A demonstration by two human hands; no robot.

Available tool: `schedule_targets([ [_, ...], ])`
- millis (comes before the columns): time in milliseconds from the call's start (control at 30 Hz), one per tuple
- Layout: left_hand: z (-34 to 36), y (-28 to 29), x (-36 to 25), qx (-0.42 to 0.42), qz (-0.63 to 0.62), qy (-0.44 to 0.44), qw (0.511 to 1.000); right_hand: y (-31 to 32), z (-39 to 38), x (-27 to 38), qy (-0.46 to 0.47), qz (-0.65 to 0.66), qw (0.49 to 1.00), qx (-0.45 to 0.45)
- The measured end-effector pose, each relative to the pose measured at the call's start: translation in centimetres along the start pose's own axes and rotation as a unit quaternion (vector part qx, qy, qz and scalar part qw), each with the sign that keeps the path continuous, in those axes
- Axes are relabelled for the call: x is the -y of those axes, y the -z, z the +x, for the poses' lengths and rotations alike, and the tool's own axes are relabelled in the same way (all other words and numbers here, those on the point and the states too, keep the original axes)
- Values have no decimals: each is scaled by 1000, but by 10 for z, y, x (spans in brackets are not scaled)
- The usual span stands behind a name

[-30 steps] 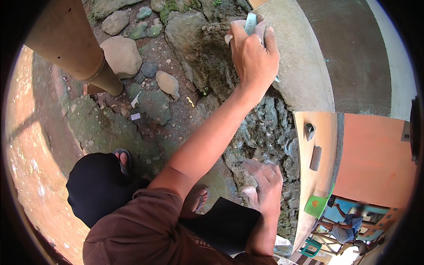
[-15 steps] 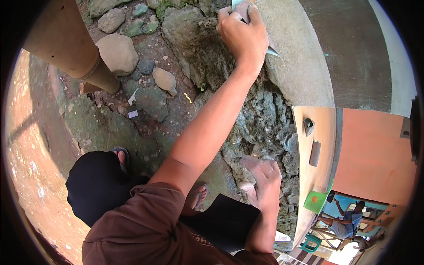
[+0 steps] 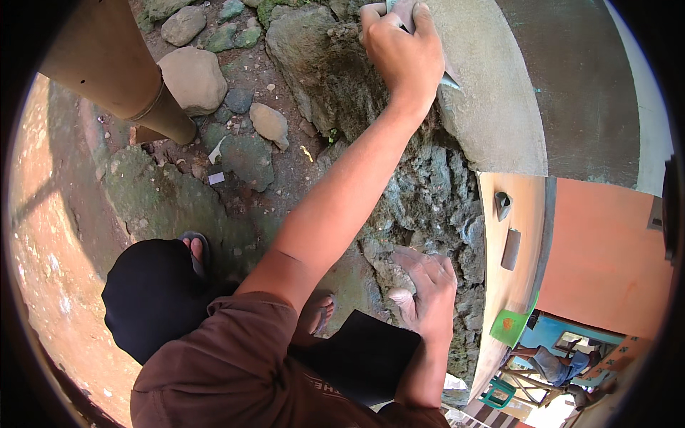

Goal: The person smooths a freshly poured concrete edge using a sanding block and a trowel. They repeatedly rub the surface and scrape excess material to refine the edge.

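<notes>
My left hand (image 3: pixel 405 57) grips a thin grey, pale-blue-backed folded sheet, apparently sandpaper (image 3: pixel 450 80), at the top of the view, on the smooth pale concrete surface (image 3: pixel 492 121) beside rough rock. Lower right, my right hand (image 3: pixel 427 292), dusty, rests at the craggy rock (image 3: pixel 457 207); its fingers are bent and apart from the thumb, with nothing visible in them.
Stones (image 3: pixel 193 78) and a thick brown post (image 3: pixel 121 71) are at upper left. At right are a tan board (image 3: pixel 499 292) with a trowel-like tool (image 3: pixel 503 205), a grey bar (image 3: pixel 511 248), a green object (image 3: pixel 508 325), and a distant person (image 3: pixel 553 364) near a green chair (image 3: pixel 498 396).
My left hand with the sheet has moved up along the concrete, then slightly right; the printed backing shows less. My right hand stays nearly still. The distant person's raised arm has lowered.
</notes>
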State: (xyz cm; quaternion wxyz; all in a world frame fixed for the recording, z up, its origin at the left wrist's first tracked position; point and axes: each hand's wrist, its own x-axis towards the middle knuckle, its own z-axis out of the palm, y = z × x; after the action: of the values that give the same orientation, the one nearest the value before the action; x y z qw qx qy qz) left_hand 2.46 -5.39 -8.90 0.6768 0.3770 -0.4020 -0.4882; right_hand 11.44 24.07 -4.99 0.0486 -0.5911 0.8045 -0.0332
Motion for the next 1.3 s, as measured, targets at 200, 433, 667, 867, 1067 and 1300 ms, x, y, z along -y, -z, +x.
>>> schedule_targets([
  [200,-9,-7,30,8,-82,-25,996,3,3,3,4,-4,1000,-3],
  [433,33,29,36,144,-47,-148,977,6,-3,7,0,6,1000,-8],
  [667,52,32,43,169,-48,-226,958,7,-3,7,3,-2,1000,-2],
  [867,40,33,59,137,-31,-257,956,5,4,7,13,-6,1000,-2],
  [1067,41,15,42,116,-51,-236,963,3,7,11,12,3,1000,1],
  [1300,42,30,47,141,-84,-135,977,0,11,10,11,-6,1000,3],
])
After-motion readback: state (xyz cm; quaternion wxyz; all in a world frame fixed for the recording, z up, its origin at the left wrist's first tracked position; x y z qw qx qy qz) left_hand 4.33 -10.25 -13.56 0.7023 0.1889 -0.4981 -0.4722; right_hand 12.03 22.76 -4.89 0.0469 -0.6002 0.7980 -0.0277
